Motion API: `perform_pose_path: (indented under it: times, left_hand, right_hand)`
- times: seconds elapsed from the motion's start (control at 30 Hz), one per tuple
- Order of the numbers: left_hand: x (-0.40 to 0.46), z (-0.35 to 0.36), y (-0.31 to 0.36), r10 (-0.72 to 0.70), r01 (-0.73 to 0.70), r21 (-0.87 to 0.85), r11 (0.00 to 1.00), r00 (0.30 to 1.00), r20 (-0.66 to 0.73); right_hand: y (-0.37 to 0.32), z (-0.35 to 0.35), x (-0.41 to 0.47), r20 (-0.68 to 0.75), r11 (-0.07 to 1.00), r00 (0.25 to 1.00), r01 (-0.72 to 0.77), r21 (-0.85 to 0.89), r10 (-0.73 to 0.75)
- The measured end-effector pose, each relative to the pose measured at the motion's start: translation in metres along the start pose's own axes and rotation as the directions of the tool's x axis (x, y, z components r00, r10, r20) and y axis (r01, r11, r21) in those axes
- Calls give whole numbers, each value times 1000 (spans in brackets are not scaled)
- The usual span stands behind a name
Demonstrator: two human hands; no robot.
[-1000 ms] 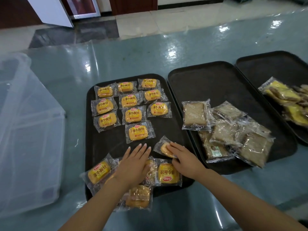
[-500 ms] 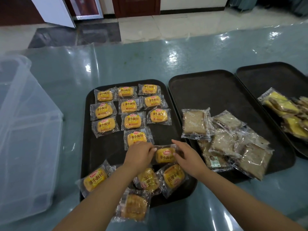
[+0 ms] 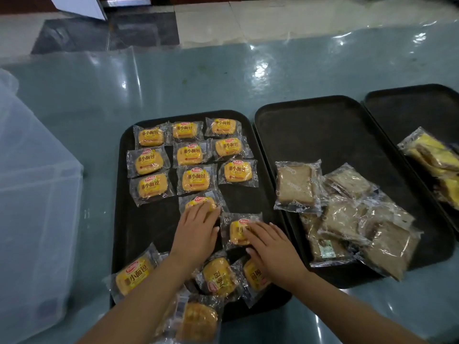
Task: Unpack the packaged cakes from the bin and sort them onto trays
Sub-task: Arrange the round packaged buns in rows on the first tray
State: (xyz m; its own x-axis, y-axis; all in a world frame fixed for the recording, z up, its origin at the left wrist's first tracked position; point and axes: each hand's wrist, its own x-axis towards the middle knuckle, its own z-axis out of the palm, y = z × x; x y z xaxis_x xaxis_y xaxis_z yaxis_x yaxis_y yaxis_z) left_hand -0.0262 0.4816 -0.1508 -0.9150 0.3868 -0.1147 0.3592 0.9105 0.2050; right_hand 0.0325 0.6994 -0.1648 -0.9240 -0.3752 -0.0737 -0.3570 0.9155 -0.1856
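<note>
Clear plastic bin (image 3: 37,219) is sitting left of the left tray (image 3: 119,194), which is carrying rows of yellow packaged cakes (image 3: 191,155) at its far end and a loose pile (image 3: 218,274) at its near end. Left hand (image 3: 196,232) is lying flat, fingers straight, on a cake packet (image 3: 198,201) mid-tray; right hand (image 3: 270,247) is lying just beside it, fingers straight and flat on another packet (image 3: 237,232). Right of that tray a middle tray (image 3: 323,120) is holding brown wrapped cakes (image 3: 347,219), and the far right tray (image 3: 409,100) is holding yellow-wrapped packets (image 3: 432,155)
</note>
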Motion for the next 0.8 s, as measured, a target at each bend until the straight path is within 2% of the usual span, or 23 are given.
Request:
perform_pose_path:
  times: [0.07, 0.27, 0.4, 0.53, 0.7, 0.8]
  left_hand:
    - [-5, 4, -5, -18, 18, 22, 1000, 1000, -16]
    - [-13, 6, -12, -95, 93, 23, 995, 991, 91]
    - [-15, 3, -21, -38, 38, 2, 999, 996, 86]
    - [-17, 7, -35, 20, -19, -11, 1000, 998, 61]
    - [-20, 17, -43, 30, -28, -29, 999, 998, 55]
    - [-23, 22, -48, 43, -43, 5, 999, 997, 63]
  right_hand:
    - [4, 2, 5, 26, 999, 999, -43, -1, 43]
    - [9, -9, 21, -2, 993, 994, -109, -40, 109]
    - [-8, -8, 24, 26, 992, 991, -130, 0, 130]
    - [-18, 4, 26, 72, 986, 984, -163, -39, 165]
    - [-11, 7, 36, 68, 992, 990, -118, -40, 120]
    - [1, 5, 47, 117, 995, 989, -90, -37, 94]
